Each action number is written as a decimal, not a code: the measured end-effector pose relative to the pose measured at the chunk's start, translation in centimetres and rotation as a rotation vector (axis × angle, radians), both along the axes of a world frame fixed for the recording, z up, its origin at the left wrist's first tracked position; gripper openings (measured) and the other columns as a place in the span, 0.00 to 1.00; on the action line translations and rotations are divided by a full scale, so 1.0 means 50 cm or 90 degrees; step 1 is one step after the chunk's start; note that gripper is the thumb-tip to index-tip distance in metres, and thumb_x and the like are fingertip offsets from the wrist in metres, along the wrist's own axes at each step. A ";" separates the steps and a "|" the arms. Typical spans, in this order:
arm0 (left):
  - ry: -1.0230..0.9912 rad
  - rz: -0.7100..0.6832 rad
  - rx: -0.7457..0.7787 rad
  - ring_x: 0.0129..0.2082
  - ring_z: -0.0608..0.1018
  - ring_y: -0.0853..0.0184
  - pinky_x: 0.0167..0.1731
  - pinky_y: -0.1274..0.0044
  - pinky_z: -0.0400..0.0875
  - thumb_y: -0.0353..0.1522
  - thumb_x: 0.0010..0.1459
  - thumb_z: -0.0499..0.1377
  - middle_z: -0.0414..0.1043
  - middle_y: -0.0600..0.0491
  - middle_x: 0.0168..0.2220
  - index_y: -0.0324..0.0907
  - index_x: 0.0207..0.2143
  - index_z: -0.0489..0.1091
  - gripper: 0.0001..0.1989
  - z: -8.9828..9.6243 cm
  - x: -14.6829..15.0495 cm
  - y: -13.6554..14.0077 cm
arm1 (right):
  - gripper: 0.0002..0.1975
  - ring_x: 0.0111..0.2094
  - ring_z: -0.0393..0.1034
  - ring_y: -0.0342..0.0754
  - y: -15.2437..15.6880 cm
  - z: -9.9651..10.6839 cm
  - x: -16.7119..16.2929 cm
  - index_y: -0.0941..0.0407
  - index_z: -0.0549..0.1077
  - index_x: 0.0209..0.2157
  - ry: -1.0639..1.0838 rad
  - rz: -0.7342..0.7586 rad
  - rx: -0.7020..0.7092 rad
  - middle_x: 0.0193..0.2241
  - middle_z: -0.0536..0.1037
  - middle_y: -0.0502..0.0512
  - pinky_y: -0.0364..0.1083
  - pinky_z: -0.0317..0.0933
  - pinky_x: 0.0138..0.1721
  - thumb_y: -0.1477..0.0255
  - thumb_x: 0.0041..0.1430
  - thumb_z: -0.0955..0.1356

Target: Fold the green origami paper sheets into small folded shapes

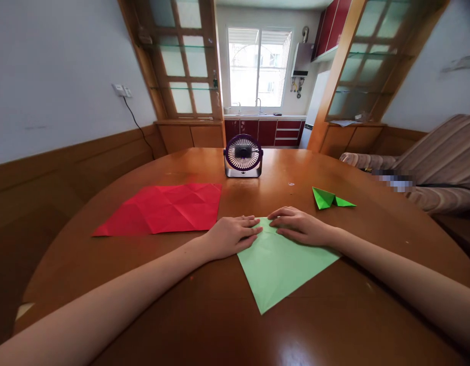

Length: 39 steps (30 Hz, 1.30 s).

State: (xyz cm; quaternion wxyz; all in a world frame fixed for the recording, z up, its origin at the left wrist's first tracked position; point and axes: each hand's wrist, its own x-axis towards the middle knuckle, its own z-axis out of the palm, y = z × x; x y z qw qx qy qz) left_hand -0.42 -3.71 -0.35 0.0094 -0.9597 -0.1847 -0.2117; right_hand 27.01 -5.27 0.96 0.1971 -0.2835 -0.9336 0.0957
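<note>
L hand [232,236] & R hand [301,227] palm-down, just apart; arms [151,284] fwd.

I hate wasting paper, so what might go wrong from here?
The pale green paper might crease askew if the left hand and right hand press unevenly near its far end. The fan faces the hands; if it blows, the red paper, lying unheld, might lift.

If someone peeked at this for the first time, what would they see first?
Probably the creased red paper, bright on the left of the table. Next comes the pale green paper in front, its far part under the person's left grip and right grip. Beyond it, a round dark fan stands near the table's far edge.
</note>
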 end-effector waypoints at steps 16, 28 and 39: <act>0.093 0.075 -0.027 0.55 0.72 0.60 0.53 0.70 0.69 0.36 0.67 0.48 0.68 0.45 0.56 0.39 0.50 0.65 0.15 0.021 0.008 -0.011 | 0.19 0.55 0.65 0.54 -0.003 0.003 -0.005 0.55 0.67 0.57 -0.031 0.029 0.065 0.54 0.72 0.61 0.58 0.59 0.56 0.70 0.66 0.62; 0.101 0.045 -0.103 0.41 0.74 0.63 0.44 0.73 0.68 0.30 0.65 0.46 0.70 0.47 0.41 0.39 0.43 0.65 0.10 0.052 0.015 0.025 | 0.19 0.53 0.66 0.53 0.000 0.000 -0.004 0.55 0.67 0.57 -0.038 0.029 0.088 0.53 0.73 0.60 0.58 0.61 0.54 0.70 0.66 0.61; 0.108 0.028 -0.165 0.38 0.74 0.67 0.40 0.76 0.67 0.27 0.63 0.47 0.68 0.50 0.40 0.41 0.40 0.67 0.10 0.083 -0.025 0.058 | 0.18 0.54 0.66 0.53 0.000 -0.001 -0.003 0.54 0.68 0.56 -0.033 0.022 0.080 0.53 0.73 0.59 0.58 0.60 0.55 0.70 0.67 0.61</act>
